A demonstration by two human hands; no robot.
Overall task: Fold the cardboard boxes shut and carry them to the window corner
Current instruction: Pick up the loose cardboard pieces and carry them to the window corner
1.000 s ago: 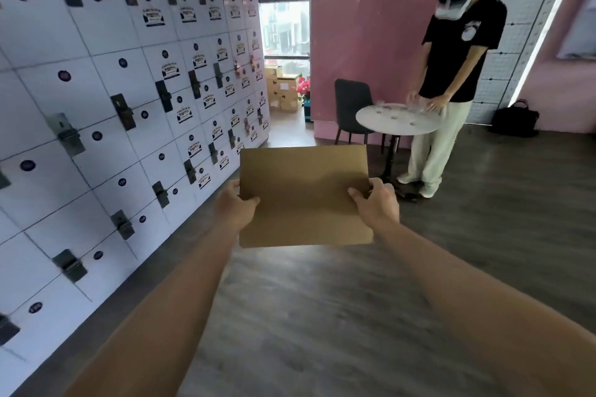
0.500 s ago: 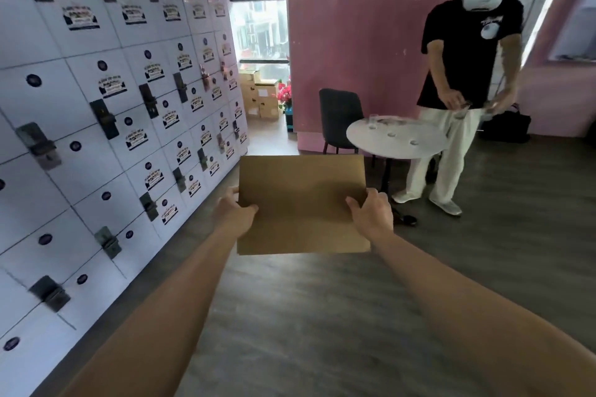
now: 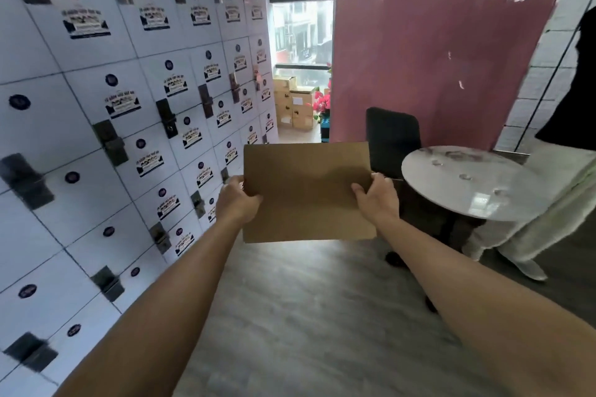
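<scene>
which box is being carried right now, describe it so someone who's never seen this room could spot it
Start at the white locker wall on the left and follow the wooden floor toward the window. In mid-air over that floor is the carried box, gripped at its side edges by the left hand and right hand. Unlike the stacked boxes under the window, it shows one plain brown face.
</scene>
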